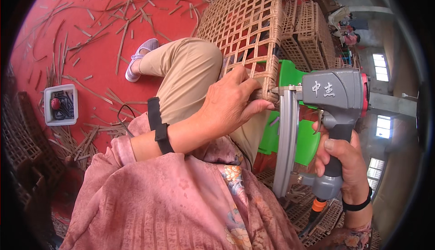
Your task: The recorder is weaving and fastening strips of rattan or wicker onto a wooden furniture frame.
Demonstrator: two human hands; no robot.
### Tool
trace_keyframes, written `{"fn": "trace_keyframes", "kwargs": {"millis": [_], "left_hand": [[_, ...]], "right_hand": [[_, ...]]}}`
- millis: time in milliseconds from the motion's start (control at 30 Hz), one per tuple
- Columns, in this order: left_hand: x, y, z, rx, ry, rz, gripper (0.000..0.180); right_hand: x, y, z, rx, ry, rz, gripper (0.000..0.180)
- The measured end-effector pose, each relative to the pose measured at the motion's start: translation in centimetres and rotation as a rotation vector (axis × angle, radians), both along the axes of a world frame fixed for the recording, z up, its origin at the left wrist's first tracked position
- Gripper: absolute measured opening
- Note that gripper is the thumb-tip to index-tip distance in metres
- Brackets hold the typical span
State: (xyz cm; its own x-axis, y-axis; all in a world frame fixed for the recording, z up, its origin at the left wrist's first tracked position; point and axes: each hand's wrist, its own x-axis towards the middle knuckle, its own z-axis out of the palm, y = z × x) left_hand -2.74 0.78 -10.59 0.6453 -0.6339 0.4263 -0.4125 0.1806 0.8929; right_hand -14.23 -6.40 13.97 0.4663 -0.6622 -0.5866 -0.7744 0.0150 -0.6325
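Note:
A woven rattan-like panel or basket with an open lattice leans over my bent knee. My left hand grips its near corner, thumb on the edge and fingers curled over the lattice. In my right hand is a grey pneumatic stapler, held by its black handle. A finger lies by the trigger. The stapler's nose meets or nearly touches the basket's corner just beside my left hand; actual contact I cannot tell. Its long silver magazine points down toward my lap, and an air hose with an orange collar joins the handle's base.
Cut strips lie scattered over the red floor. A white tub at the left holds dark staple-like pieces and a red round thing. Green plastic shows behind the magazine. Woven baskets are stacked at far right.

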Motion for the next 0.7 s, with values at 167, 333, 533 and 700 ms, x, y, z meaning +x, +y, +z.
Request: {"fn": "trace_keyframes", "kwargs": {"millis": [167, 333, 533, 700], "left_hand": [[0.0, 0.1, 0.7, 0.029, -0.006, -0.025, 0.055], [1.5, -0.4, 2.2, -0.103, -0.17, -0.025, 0.063], [2.3, -0.4, 5.3, 0.021, -0.303, -0.169, 0.078], [2.1, -1.3, 6.2, 0.162, -0.338, -0.17, 0.077]], "right_hand": [[-3.4, -1.5, -1.2, 0.041, -0.192, -0.001, 0.039], [-7.3, -1.9, -3.3, 0.061, -0.428, -0.106, 0.05], [-13.4, -4.4, -6.3, -0.036, -0.642, -0.244, 0.055], [-18.6, -7.4, -11.3, -0.002, -0.746, -0.379, 0.045]]}}
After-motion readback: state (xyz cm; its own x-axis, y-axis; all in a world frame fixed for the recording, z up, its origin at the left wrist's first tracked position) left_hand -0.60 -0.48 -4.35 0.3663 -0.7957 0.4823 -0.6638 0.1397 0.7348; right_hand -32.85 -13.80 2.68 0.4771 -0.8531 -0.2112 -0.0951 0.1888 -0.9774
